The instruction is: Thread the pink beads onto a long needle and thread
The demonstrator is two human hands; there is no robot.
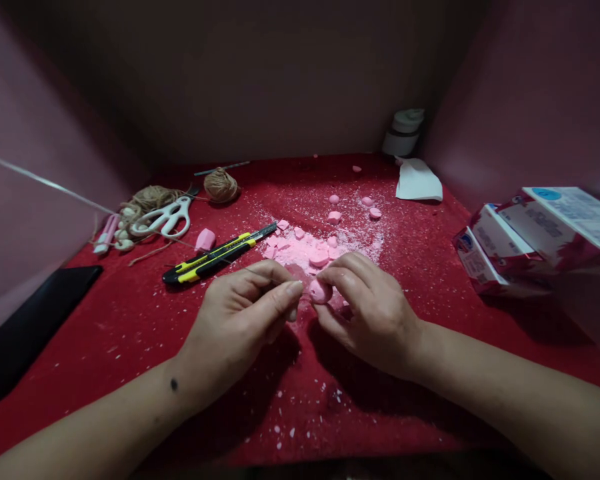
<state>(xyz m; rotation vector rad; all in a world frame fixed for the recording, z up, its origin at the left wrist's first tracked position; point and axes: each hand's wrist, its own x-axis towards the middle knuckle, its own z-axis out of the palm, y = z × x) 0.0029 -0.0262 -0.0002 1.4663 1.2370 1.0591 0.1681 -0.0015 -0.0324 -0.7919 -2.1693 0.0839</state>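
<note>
My right hand [365, 303] pinches a small pink soap ball [321, 291] between thumb and fingertips; a small dark hole shows in its face. Just left of the ball, my left hand [253, 303] is closed, thumb pressed against the forefinger. Whatever it may hold is hidden or too thin to make out. Behind both hands lies a heap of pink shavings and chips [300, 250]. A black and yellow utility knife [217, 259], its blade out, rests beyond my left hand, near a pink soap chunk [205, 240].
White-handled scissors [165, 219], a twine ball [221, 185] and tangled twine [153, 199] sit at back left. A black flat case [40, 320] lies left. Several carved pink pieces [335, 217] are scattered behind the heap. Boxes [540, 233], white paper [419, 180] and a jar [404, 133] stand right.
</note>
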